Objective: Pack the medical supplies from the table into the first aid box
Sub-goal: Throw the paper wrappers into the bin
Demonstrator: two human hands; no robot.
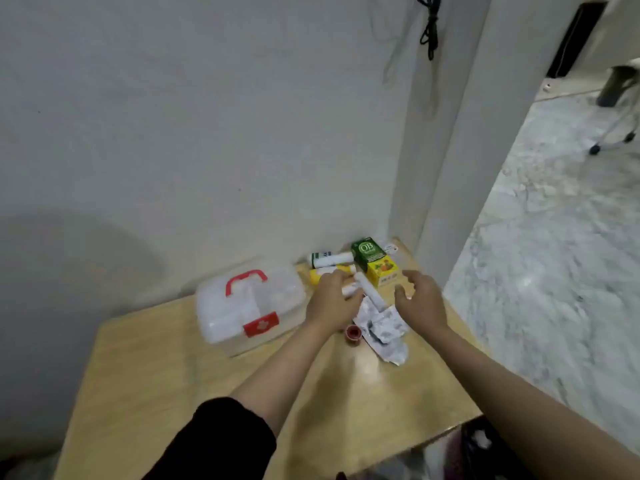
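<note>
A translucent first aid box (242,310) with a red handle and red latch stands shut on the wooden table (173,382). To its right lie a white tube (330,259), a yellow packet (317,275), a green and yellow carton (372,261), a white roll (370,291), silver blister packs (384,332) and a small red tape roll (353,332). My left hand (334,299) rests on the supplies by the yellow packet, fingers curled over a small item I cannot identify. My right hand (420,297) hovers open beside the carton.
The table stands in a corner against a grey wall (207,133). A marble floor (554,254) lies to the right, with a chair leg on a wheel (595,148) far back. A black cable (431,29) hangs on the wall.
</note>
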